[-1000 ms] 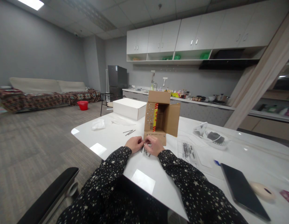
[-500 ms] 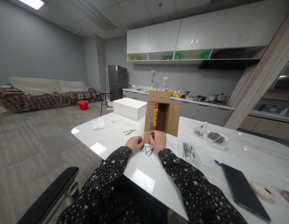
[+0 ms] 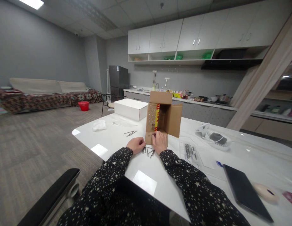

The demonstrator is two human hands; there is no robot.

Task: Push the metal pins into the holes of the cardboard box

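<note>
An open brown cardboard box with a red and yellow strip lies with its mouth toward me, its flaps spread. My right hand rests over the lower flap, fingers curled together; what they pinch, if anything, is hidden. At that flap's left corner is my left hand, its fingers closed, and I cannot make out anything in them. Several dark metal nails lie on the table between my hands. A few more nails lie farther to the left.
A white box stands behind on the white table, with crumpled white plastic at left. To the right are a clear bag of small metal pieces, a white basket, a black tablet and a beige rounded object.
My right hand has shifted very slightly and its fingers have turned a little over the lower flap. My left hand, the box and the nails look unmoved.
</note>
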